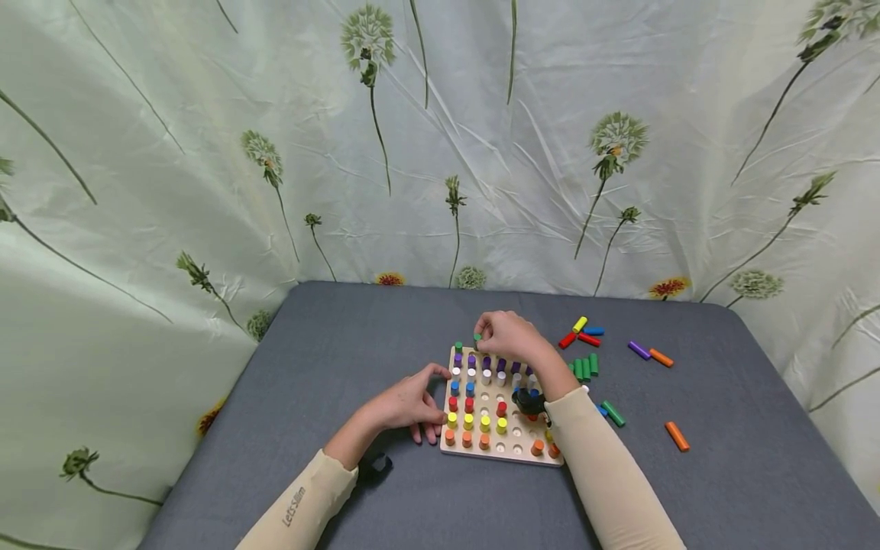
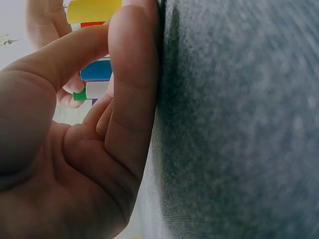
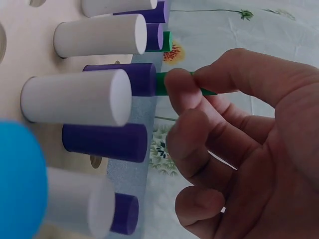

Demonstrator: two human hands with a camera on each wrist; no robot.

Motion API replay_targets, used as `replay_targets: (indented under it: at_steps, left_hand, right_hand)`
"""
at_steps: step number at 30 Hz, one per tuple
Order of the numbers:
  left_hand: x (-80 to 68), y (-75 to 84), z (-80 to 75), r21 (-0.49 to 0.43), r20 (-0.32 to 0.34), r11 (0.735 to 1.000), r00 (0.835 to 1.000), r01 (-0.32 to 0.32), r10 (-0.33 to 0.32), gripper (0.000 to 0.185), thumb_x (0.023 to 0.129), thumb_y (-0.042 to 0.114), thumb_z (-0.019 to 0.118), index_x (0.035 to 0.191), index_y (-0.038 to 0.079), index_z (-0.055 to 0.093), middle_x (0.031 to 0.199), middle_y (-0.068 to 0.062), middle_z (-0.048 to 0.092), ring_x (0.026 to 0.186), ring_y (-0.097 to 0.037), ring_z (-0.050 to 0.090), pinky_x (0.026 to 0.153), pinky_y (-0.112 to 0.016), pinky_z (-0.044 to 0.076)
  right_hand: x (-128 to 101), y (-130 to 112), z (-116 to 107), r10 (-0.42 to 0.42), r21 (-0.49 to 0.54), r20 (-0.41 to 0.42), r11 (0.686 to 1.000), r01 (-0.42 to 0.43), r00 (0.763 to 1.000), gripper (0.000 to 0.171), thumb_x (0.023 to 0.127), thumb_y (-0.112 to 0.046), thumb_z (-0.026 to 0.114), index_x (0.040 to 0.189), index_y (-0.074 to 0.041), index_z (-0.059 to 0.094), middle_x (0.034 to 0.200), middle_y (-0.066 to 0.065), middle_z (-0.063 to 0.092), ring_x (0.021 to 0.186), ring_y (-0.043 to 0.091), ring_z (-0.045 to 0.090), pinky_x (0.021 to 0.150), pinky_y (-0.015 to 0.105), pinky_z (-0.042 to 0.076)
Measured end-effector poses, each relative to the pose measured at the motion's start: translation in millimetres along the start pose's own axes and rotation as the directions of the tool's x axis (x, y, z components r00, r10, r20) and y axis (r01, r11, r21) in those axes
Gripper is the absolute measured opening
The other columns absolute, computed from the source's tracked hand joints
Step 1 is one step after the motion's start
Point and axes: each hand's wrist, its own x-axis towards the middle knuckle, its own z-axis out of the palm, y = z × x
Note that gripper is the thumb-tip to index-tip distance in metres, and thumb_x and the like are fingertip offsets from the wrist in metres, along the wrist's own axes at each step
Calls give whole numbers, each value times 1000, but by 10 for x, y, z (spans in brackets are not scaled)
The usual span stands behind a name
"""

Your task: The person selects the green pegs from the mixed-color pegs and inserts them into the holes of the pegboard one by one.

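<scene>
A wooden pegboard [image 1: 509,441] with rows of coloured pegs lies on the table. At its far edge my right hand [image 1: 509,334] pinches a green peg [image 1: 477,337] between thumb and fingertips. The right wrist view shows that green peg [image 3: 160,83] upright behind a purple peg [image 3: 122,79]; its lower end is hidden there. Another green peg [image 1: 458,347] stands in the far left corner. My left hand [image 1: 406,401] rests at the board's left side, thumb and index finger spread and touching its edge. A yellow peg [image 2: 94,11] is beside that hand in the left wrist view.
Loose green pegs [image 1: 586,369] lie to the board's right, partly behind the right forearm. Red, yellow and blue pegs [image 1: 594,331] are scattered farther back. A purple peg [image 1: 639,350] and orange pegs [image 1: 677,436] lie farther right. Patterned cloth [image 1: 412,153] hangs behind the table.
</scene>
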Motion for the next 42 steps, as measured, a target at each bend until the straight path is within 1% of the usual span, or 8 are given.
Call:
replay_targets:
  at_steps: [5,10,15,21,30,36,42]
  left_hand:
    - [0,-2,37,-21,14,999,1000,-23,24,66,95,8,76,148,15,37,77,-9,78,56,-14,71,48,-32,58]
    - [2,-3,59,-44,20,999,999,-30,31,67,95,6,75,148,13,35,77,-9,78,56,-14,71,48,-32,58]
    - [-5,3,58,-54,25,998,999,-32,33,66,96,6,74,148,13,35,77,-9,78,55,-14,71,48,-32,58]
    - [-4,-3,62,-50,28,998,999,-25,27,66,96,6,75,148,13,35,77,-8,78,55,-14,71,47,-31,58]
    - [3,-13,59,-44,19,999,1000,-19,20,67,95,8,76,147,14,36,78,-8,78,56,-14,71,47,-32,57]
    - [6,-19,65,-40,18,999,1000,-19,19,68,94,8,77,147,15,36,77,-9,78,56,-14,71,46,-32,57]
    - [4,-18,65,-38,18,999,1000,-13,14,67,95,9,77,148,15,36,78,-9,78,55,-14,71,46,-32,57]
  right_hand:
    - [19,-15,16,7,9,41,1000,-8,999,21,97,-13,65,117,-9,69,90,3,71,68,16,58,63,30,44]
    - [27,-37,23,7,11,65,1000,-7,998,21,97,-12,65,117,-8,70,89,3,71,67,16,58,62,30,44]
    - [37,-26,57,6,8,73,1000,-7,997,21,97,-11,64,117,-9,70,90,3,71,65,16,57,60,30,43]
    - [64,21,105,7,10,84,1000,-8,996,20,99,-11,63,117,-9,70,92,3,71,66,16,57,61,30,43]
    - [69,3,104,13,17,87,1000,-14,996,19,99,-12,65,117,-9,71,92,4,72,66,17,60,60,31,45]
    - [60,12,125,38,1,86,999,-38,996,19,98,-12,66,116,-9,72,87,3,70,65,16,57,61,30,44]
    - [63,19,151,38,20,89,999,-40,995,17,98,-13,67,114,-9,72,84,3,69,65,16,57,62,30,44]
